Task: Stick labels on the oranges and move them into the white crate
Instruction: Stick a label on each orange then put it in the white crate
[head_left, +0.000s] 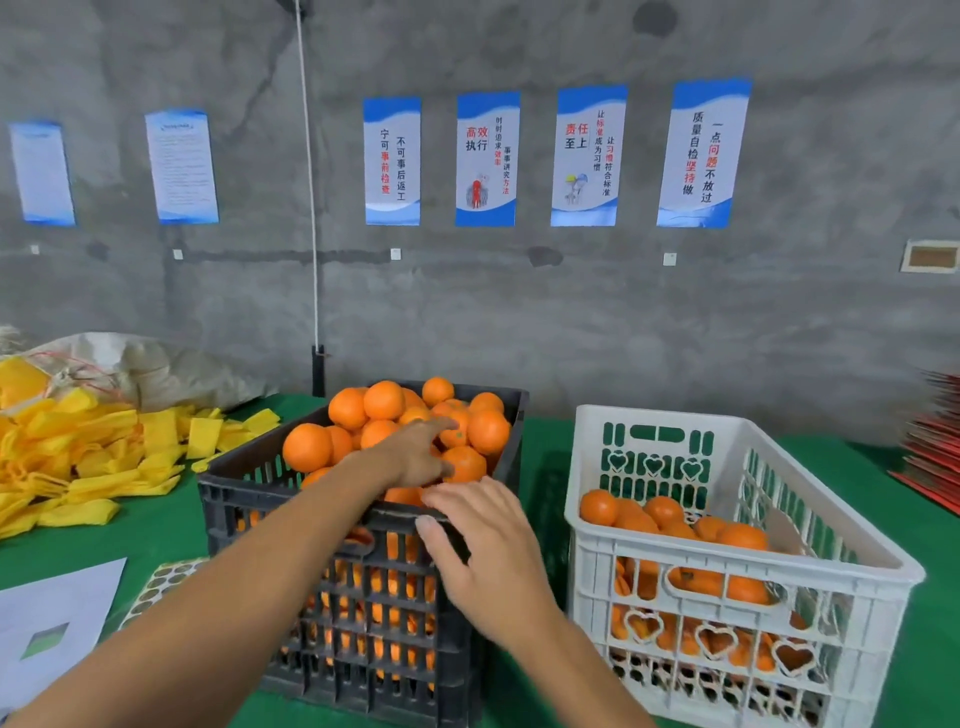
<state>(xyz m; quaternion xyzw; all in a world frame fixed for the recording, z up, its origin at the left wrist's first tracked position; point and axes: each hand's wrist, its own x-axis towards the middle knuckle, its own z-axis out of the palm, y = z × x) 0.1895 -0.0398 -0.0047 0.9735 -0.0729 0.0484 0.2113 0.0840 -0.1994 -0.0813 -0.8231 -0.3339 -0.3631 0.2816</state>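
The left hand (415, 453) is reaching into the black crate (332, 587), its extended fingers touching the heaped oranges (384, 415) and gripping nothing. The right hand (488, 551) is lying flat-fingered on the near rim. The white crate (727, 587), just beside on the right, is holding more oranges.

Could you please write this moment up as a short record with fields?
black crate: heaped with oranges
white crate: partly filled with oranges, right of the black one
left hand: reaching among the oranges in the black crate, fingers extended
right hand: open, at the black crate's near rim
sticker sheet: on the green table, left of the black crate
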